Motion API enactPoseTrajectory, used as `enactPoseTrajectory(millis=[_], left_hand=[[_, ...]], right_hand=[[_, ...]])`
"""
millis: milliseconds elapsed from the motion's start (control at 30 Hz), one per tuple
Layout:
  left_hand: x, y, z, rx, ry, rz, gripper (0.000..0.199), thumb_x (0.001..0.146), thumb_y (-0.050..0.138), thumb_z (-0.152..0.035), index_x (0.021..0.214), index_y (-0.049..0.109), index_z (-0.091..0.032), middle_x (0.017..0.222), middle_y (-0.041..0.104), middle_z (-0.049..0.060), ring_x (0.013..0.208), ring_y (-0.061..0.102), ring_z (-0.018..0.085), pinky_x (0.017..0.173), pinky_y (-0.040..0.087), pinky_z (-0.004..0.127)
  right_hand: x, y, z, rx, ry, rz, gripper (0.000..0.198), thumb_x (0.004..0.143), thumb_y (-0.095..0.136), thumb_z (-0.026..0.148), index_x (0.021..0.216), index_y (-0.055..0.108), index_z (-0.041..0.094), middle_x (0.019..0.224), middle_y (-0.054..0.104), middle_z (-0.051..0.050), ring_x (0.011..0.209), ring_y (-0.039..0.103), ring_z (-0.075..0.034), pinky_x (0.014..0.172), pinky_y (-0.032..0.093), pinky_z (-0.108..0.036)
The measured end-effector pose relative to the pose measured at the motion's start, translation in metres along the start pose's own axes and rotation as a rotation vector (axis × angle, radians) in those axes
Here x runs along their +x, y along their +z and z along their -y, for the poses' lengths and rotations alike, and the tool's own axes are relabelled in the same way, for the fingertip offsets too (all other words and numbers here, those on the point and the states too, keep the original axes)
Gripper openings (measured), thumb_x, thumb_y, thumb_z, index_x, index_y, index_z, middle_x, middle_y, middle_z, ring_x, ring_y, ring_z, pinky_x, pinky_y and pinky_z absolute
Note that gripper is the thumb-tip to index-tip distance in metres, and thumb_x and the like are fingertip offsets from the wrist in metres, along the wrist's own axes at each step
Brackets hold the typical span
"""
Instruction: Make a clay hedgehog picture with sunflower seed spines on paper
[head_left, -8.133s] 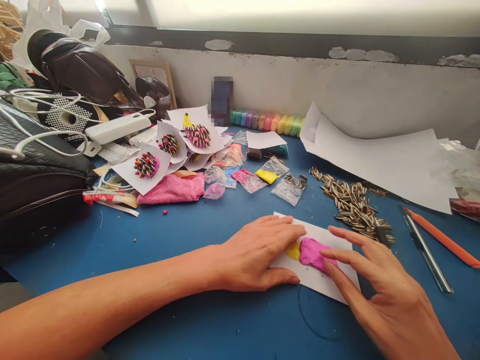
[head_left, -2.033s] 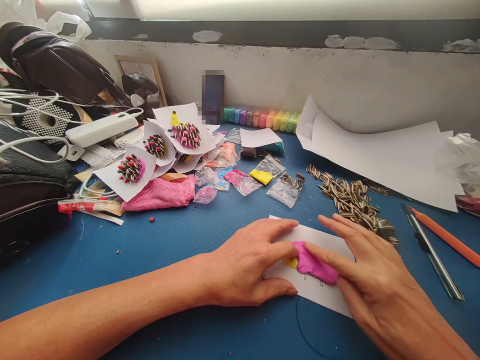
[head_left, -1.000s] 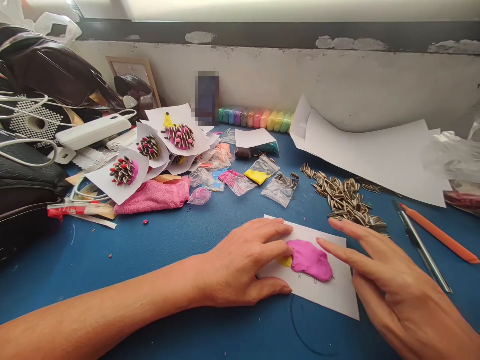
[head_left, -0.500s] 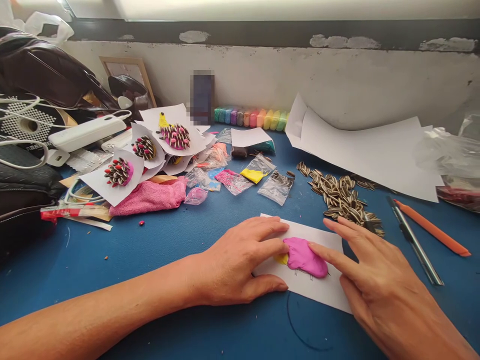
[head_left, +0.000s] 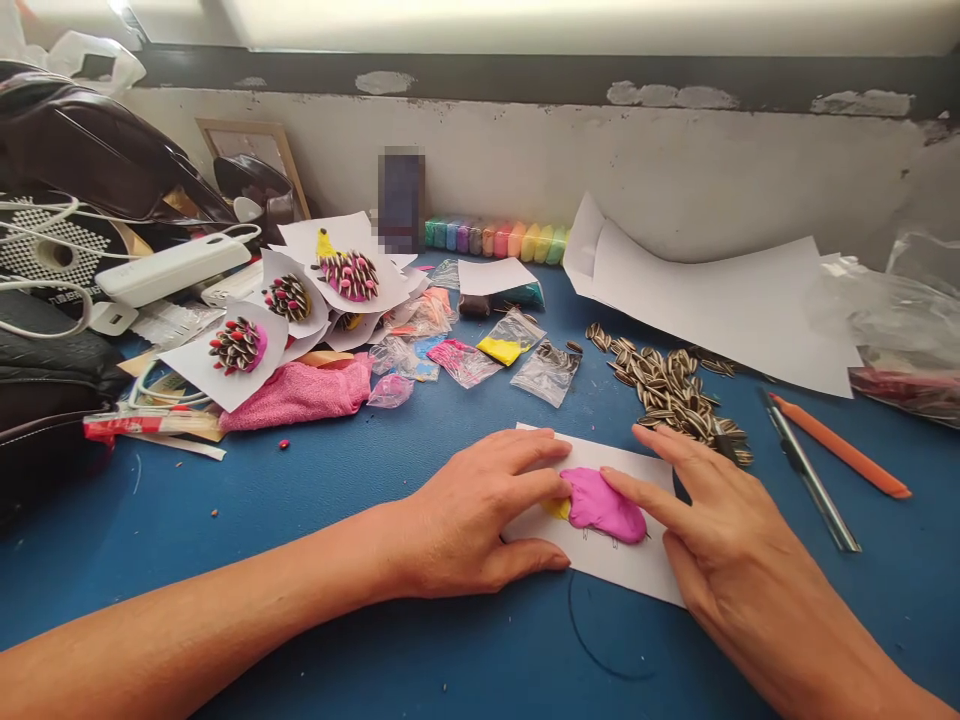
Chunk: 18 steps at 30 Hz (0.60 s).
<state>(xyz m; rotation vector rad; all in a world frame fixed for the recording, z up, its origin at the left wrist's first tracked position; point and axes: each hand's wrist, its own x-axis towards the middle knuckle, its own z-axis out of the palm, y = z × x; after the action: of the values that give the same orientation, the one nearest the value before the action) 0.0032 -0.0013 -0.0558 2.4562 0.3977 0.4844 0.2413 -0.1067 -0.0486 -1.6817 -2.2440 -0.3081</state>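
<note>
A flattened lump of pink modelling clay [head_left: 606, 508] lies on a small white sheet of paper [head_left: 600, 578], over a pen drawing whose legs show below it. At its left edge is a bit of yellow clay [head_left: 557, 509], partly covered by a finger. My left hand [head_left: 480, 515] rests on the paper with fingers apart, its index fingertip against the clay's left end. My right hand [head_left: 720, 535] has its index fingertip on the clay's upper edge, the other fingers spread.
Sunflower seeds [head_left: 671, 385] are heaped behind my right hand. An orange marker [head_left: 840, 445] and a silver pen [head_left: 810, 475] lie at right. Bagged clay [head_left: 502, 348], a pink cloth [head_left: 300, 400] and papers with seed-studded clay figures [head_left: 238, 347] sit at back left.
My right index fingertip has shifted slightly left along the clay's upper edge. My left hand stays at the clay's left end. The whole view has shifted slightly.
</note>
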Motion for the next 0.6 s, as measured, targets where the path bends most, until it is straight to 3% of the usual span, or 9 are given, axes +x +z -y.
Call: enactPoseTrajectory(millis=[233,600], left_hand=[[0.0,0.0,0.0,0.002,0.008,0.003,0.039,0.088,0.074,-0.038,0.119,0.065,-0.016,0.144,0.054,0.018,0.138,0.048,0.033,0.119,0.035,0.049],[0.001,0.0,-0.001,0.017,0.004,0.006,0.038,0.087,0.074,-0.038,0.117,0.065,-0.016,0.144,0.053,0.018,0.138,0.048,0.031,0.119,0.034,0.048]], right_hand=[[-0.009,-0.013,0.001,-0.02,0.045,-0.006,0.044,0.09,0.041,0.006,0.116,0.071,0.024,0.143,0.054,-0.012,0.131,0.053,-0.029,0.097,0.055,-0.053],[-0.013,-0.011,0.005,-0.015,-0.003,-0.012,0.045,0.09,0.042,0.005,0.12,0.069,0.023,0.137,0.059,-0.011,0.128,0.056,-0.028,0.093,0.058,-0.048]])
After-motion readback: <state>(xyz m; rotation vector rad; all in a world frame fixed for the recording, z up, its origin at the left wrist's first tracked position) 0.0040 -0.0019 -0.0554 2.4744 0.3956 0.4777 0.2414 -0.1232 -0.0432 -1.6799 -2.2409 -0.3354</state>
